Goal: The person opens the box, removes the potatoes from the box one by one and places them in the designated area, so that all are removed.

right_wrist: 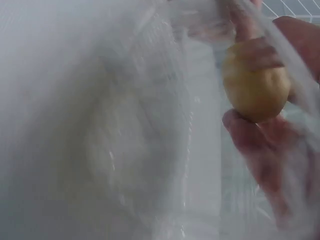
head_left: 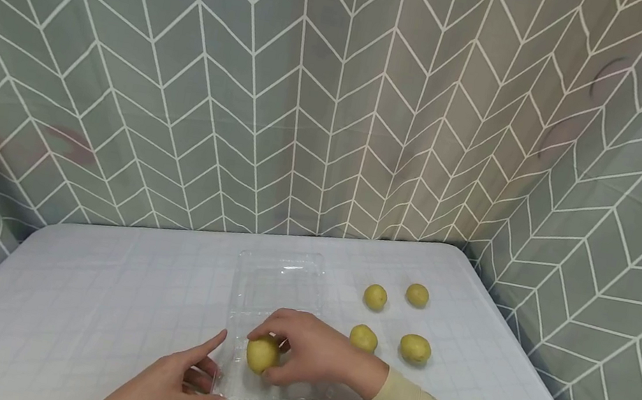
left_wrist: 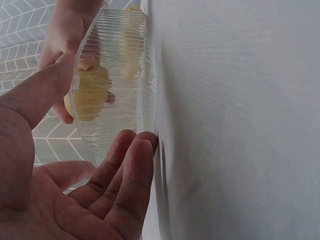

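Note:
A clear plastic clamshell container (head_left: 280, 292) lies unfolded on the table, its lid part toward the back. Over its near half, my right hand (head_left: 308, 353) grips a yellow lemon (head_left: 262, 354) between thumb and fingers. Through the clear wall in the left wrist view, the lemon (left_wrist: 92, 92) shows inside the rim. My left hand (head_left: 173, 373) is at the container's left side with fingers loosely extended, and its fingertips (left_wrist: 137, 160) touch the ribbed wall low down. In the right wrist view the lemon (right_wrist: 256, 82) appears behind blurred plastic.
Several more lemons lie right of the container: one at the back (head_left: 375, 297), another at the back right (head_left: 417, 295), one by the right forearm (head_left: 364, 338) and one farther right (head_left: 415, 349). A white cloth covers the table (head_left: 87, 302). A patterned curtain (head_left: 339, 90) hangs behind.

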Demonstrator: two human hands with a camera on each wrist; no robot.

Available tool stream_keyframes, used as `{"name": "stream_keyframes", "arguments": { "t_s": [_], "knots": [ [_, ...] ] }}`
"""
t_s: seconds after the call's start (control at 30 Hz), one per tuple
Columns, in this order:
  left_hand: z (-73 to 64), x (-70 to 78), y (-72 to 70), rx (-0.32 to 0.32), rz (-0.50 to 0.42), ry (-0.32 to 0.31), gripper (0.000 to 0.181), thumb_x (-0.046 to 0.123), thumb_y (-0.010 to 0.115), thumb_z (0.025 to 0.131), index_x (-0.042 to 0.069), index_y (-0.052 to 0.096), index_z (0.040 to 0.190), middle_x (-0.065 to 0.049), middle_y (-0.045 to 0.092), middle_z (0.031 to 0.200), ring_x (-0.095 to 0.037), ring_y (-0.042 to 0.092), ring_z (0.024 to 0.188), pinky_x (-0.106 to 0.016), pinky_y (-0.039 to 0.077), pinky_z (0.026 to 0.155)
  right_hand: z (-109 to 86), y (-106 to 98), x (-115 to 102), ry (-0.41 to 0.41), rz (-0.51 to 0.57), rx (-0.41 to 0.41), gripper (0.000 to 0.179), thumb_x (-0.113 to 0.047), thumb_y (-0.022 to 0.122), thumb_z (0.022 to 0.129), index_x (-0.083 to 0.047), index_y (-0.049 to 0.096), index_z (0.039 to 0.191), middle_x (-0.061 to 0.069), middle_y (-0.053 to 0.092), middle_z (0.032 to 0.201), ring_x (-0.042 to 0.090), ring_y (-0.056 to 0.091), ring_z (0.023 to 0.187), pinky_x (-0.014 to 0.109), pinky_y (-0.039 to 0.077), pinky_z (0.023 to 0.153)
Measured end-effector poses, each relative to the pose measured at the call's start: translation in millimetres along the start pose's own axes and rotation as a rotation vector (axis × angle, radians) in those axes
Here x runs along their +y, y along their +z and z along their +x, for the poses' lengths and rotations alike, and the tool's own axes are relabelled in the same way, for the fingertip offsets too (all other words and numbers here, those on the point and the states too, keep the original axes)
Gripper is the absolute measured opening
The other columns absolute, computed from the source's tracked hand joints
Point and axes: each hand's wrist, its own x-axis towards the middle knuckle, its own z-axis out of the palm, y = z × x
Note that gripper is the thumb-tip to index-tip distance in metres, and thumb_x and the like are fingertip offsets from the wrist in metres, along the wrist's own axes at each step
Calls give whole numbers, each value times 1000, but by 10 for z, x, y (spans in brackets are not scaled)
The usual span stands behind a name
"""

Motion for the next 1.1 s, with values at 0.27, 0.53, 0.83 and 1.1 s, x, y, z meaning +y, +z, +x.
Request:
{"name": "stream_keyframes", "arguments": {
  "t_s": [0.27,0.53,0.83,1.1],
  "knots": [
    [-5,19,-6,10,15,-21,99,41,81,81,7,26,157,-3,60,107,-16,63,94,-30,55,78,-165,-216,30,33,47,87,46,-10,79,80,-14,67,125,-11,59,114,1,58,97,21,52,84],
    [-22,1,-4,22,22,12,98,42,81,81,10,27,157,-1,59,109,-15,63,95,-24,53,78,-408,-411,145,107,43,177,47,-5,75,79,-12,67,125,-9,59,115,6,61,96,28,54,85],
    [-31,6,3,24,16,16,99,42,81,81,9,27,157,-1,59,109,-15,63,95,-25,53,77,-710,-620,262,212,7,265,47,-6,78,79,-15,67,124,-9,59,116,10,60,96,37,55,84],
    [-39,27,3,29,29,8,100,43,82,80,8,28,156,-2,60,108,-16,63,94,-26,53,75,-946,-742,401,258,-11,323,48,-7,80,80,-10,65,126,1,58,123,14,62,97,41,55,85]
  ]
}}
